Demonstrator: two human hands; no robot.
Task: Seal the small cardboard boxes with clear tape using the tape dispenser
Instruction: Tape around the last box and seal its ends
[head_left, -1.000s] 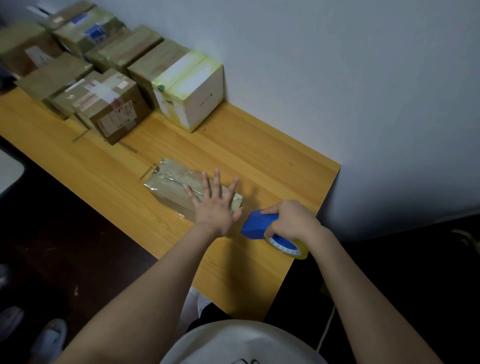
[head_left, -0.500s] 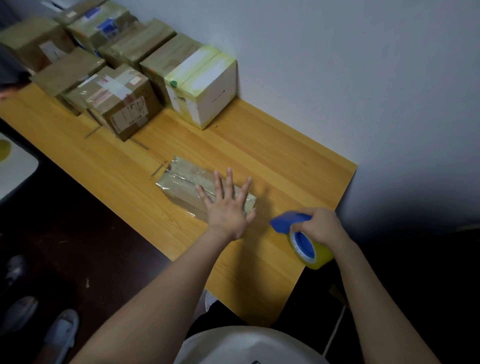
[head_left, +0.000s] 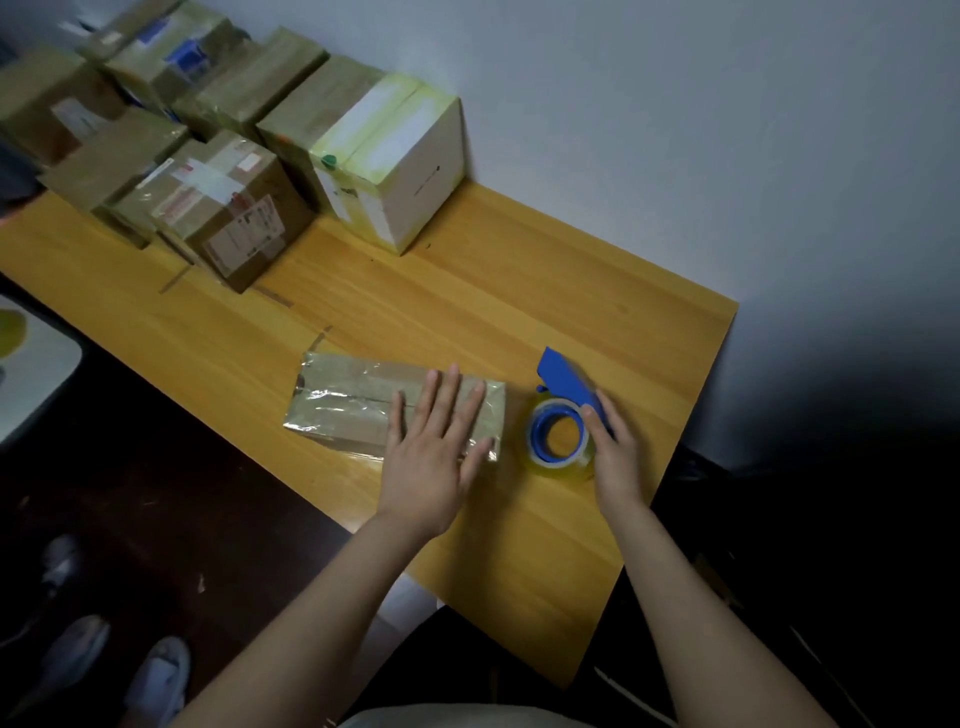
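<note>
Hands: the left hand (head_left: 431, 457) is pressing flat on the right end of the box (head_left: 348, 410), fingers straight and spread wide. The right hand (head_left: 615, 457) is gripping the dispenser (head_left: 566, 379), its thumb resting at the rim of the roll (head_left: 548, 467) and its other fingers curling behind the blue handle.
Box: it is lying flat near the front edge of the table (head_left: 519, 291), with glossy tape (head_left: 332, 397) covering its top seam and wrinkling at the left end.
Box risk: the tape is already puckering, so smoothing it with an open palm could be trapping creases. Pushing sideways could be sliding the box toward the table's edge.
Dispenser: it is lying on its side just right of the box, blade end pointing toward the wall (head_left: 675, 130). Whether a free tape end is hanging from it, I cannot tell.
Dispenser risk: a loose end could be sticking back onto the roll or to the wood. The blade could be snagging fingers if the grip is shifting forward.
Far boxes: a stack (head_left: 223, 208) of taped boxes is standing at the far left, well apart from the hands. A white box (head_left: 410, 171) is sitting at its right end against the wall.
</note>
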